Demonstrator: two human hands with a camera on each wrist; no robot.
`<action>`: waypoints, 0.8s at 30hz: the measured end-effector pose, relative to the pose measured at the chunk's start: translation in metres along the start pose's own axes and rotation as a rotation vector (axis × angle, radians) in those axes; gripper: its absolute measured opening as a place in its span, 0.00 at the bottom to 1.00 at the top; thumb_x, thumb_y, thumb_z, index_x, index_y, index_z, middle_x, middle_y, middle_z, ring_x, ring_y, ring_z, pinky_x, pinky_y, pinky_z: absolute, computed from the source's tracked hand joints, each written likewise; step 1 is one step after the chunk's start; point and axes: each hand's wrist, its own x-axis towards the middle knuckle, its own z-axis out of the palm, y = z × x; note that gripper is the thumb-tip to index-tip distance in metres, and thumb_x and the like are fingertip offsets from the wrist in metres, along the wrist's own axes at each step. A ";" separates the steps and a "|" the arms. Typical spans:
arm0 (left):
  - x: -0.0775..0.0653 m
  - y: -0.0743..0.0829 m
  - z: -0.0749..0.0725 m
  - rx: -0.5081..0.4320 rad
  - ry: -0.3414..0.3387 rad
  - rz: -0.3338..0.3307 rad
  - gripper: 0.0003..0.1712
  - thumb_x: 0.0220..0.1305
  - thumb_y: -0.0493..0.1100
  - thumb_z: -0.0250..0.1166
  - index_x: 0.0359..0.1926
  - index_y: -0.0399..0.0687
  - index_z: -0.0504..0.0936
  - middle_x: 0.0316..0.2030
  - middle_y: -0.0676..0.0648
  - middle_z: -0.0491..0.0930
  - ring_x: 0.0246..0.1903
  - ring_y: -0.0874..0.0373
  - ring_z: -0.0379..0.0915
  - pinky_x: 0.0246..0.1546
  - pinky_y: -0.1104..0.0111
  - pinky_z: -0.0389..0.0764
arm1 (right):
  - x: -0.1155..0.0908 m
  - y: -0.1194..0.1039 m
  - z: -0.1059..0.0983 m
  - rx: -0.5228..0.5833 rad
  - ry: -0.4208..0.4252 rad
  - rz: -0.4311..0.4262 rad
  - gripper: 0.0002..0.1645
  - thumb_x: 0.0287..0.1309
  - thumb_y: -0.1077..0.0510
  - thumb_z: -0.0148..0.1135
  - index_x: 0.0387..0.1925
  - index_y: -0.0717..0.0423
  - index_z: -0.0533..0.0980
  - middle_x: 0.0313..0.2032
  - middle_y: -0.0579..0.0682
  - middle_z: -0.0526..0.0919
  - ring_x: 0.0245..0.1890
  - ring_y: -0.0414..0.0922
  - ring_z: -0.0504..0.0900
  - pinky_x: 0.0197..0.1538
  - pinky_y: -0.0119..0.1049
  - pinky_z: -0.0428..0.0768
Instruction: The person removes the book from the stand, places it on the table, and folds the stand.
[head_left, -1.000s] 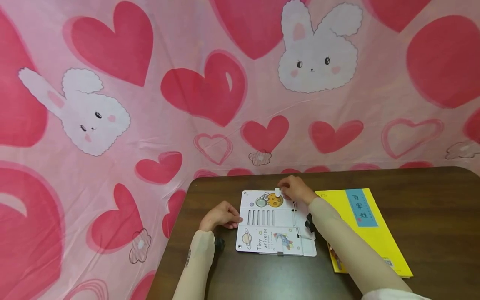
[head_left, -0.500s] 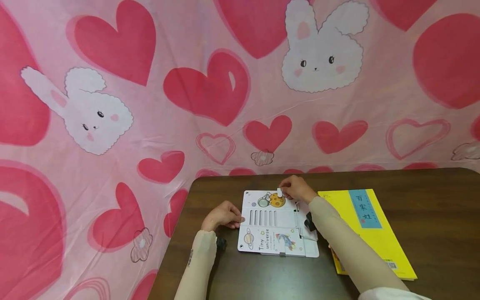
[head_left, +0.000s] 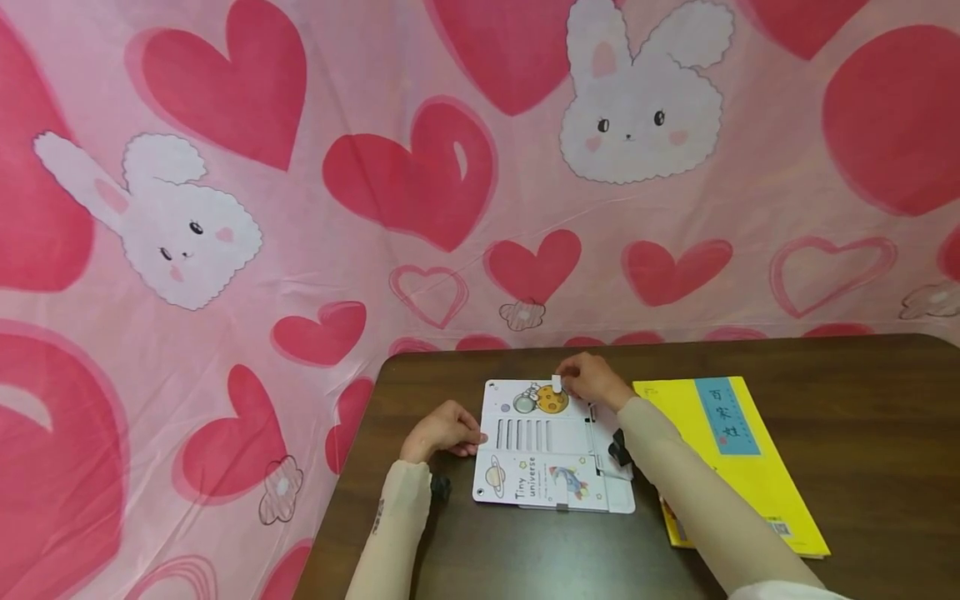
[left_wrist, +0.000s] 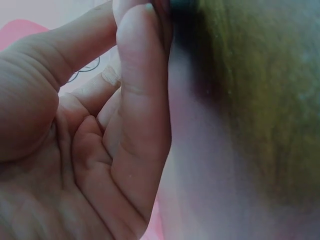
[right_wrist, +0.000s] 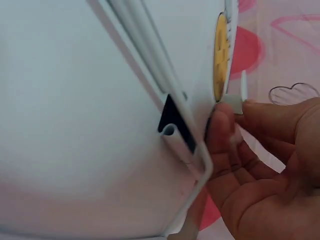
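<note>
A white folding book stand, printed with a planet, an astronaut and "Tiny universe", lies on the table in the head view. My left hand pinches its left edge; in the left wrist view the thumb and index finger meet at the top of the picture. At the stand's far edge, my right hand pinches a small white clip between thumb and finger. The right wrist view shows this clip beside the printed yellow moon. Fingers hide part of the clip.
A yellow book with a blue title label lies right of the stand, partly under my right forearm. The brown wooden table ends at a pink cloth with hearts and rabbits behind it.
</note>
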 end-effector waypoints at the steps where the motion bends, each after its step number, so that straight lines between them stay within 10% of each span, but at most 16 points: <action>1: -0.001 0.001 0.000 0.005 0.002 0.000 0.07 0.64 0.38 0.74 0.34 0.35 0.89 0.19 0.51 0.81 0.19 0.64 0.77 0.22 0.76 0.80 | -0.002 0.000 0.000 -0.016 0.000 -0.009 0.17 0.71 0.61 0.60 0.57 0.62 0.82 0.44 0.58 0.86 0.39 0.48 0.80 0.46 0.40 0.85; 6: -0.003 0.005 0.000 0.050 0.033 -0.008 0.07 0.62 0.38 0.75 0.32 0.36 0.88 0.19 0.50 0.81 0.19 0.63 0.77 0.23 0.74 0.83 | -0.022 -0.002 -0.002 -0.059 0.038 -0.097 0.20 0.70 0.62 0.62 0.61 0.63 0.79 0.51 0.60 0.86 0.47 0.53 0.82 0.59 0.52 0.84; 24: -0.023 0.002 -0.002 0.480 0.363 0.143 0.22 0.51 0.49 0.83 0.45 0.49 0.87 0.32 0.49 0.85 0.31 0.56 0.77 0.32 0.61 0.77 | -0.109 -0.017 -0.011 -0.040 0.284 -0.283 0.23 0.63 0.62 0.71 0.60 0.55 0.82 0.50 0.56 0.89 0.44 0.47 0.86 0.51 0.49 0.88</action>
